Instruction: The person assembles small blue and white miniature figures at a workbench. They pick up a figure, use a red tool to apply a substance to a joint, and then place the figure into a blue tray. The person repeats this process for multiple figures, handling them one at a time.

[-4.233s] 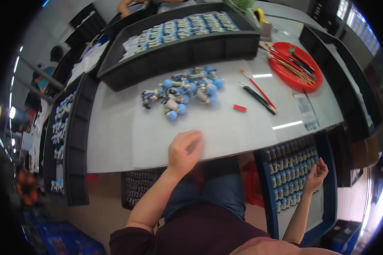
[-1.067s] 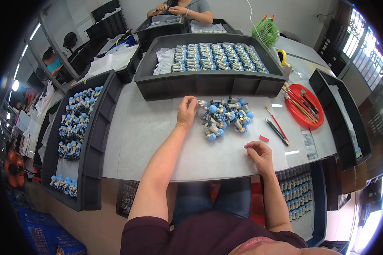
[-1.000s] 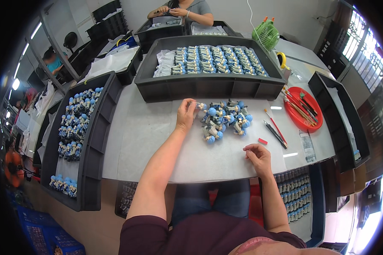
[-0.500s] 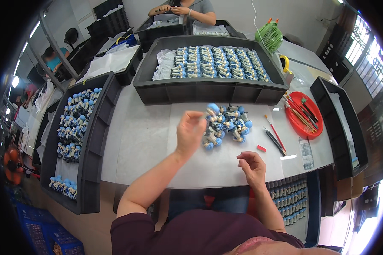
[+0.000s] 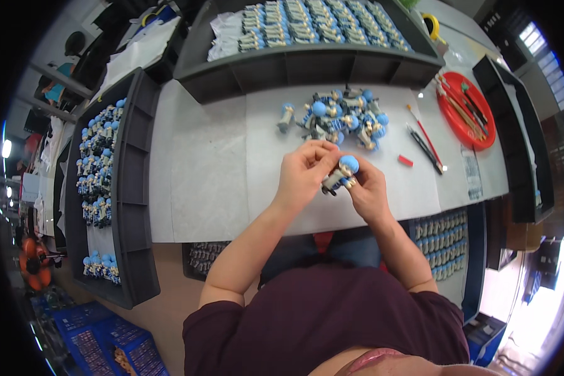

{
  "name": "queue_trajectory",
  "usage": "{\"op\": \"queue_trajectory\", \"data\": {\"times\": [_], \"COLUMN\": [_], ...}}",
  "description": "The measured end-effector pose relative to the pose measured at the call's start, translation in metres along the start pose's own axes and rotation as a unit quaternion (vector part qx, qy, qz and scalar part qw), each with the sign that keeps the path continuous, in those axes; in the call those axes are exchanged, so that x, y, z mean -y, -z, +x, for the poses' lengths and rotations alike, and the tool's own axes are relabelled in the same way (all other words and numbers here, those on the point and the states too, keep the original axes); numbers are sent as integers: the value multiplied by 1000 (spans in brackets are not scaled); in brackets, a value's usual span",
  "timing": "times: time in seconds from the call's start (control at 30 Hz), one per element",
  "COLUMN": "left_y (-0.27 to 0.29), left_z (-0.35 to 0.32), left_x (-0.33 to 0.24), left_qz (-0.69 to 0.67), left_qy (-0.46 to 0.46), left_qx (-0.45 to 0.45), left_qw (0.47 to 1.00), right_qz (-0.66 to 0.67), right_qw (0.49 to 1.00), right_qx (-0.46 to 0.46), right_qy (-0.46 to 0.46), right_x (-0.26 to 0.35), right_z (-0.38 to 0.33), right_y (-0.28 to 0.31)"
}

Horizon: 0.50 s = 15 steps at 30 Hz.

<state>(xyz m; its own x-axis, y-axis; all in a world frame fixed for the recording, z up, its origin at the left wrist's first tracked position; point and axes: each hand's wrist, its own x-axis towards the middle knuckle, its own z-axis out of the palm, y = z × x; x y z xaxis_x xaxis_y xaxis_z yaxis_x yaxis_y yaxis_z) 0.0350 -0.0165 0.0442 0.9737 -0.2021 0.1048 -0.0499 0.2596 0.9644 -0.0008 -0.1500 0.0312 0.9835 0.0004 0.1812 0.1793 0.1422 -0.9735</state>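
A small figurine with a round blue head [image 5: 343, 172] is held over the near part of the white table [image 5: 213, 169]. My left hand [image 5: 304, 172] pinches its body from the left. My right hand [image 5: 366, 188] cups it from the right and below. Just beyond the hands lies a loose pile of the same blue-headed figurines [image 5: 341, 119].
A long dark tray [image 5: 307, 62] full of packed figurines stands at the back. A dark tray [image 5: 131, 188] on the left holds rows of figurines. A red dish of tools [image 5: 467, 109], loose pens [image 5: 423, 141] and a small red piece [image 5: 406, 161] lie to the right.
My left hand took a figurine from the pile and drew it toward me. My right hand rose from the table edge and joined it on the figurine.
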Motion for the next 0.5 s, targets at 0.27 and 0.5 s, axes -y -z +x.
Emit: {"op": "queue_trajectory", "data": {"times": [0.27,0.5], "left_y": [-13,2], "left_z": [6,15], "left_x": [19,-1], "left_qz": [61,-86], "left_qy": [21,110], "left_qx": [-6,56], "left_qw": [998,989], "right_qz": [106,90], "right_qw": [960,973], "right_qx": [-27,-41], "right_qy": [-257,-211], "right_x": [19,18], "right_z": [19,15], "right_y": [6,9]}}
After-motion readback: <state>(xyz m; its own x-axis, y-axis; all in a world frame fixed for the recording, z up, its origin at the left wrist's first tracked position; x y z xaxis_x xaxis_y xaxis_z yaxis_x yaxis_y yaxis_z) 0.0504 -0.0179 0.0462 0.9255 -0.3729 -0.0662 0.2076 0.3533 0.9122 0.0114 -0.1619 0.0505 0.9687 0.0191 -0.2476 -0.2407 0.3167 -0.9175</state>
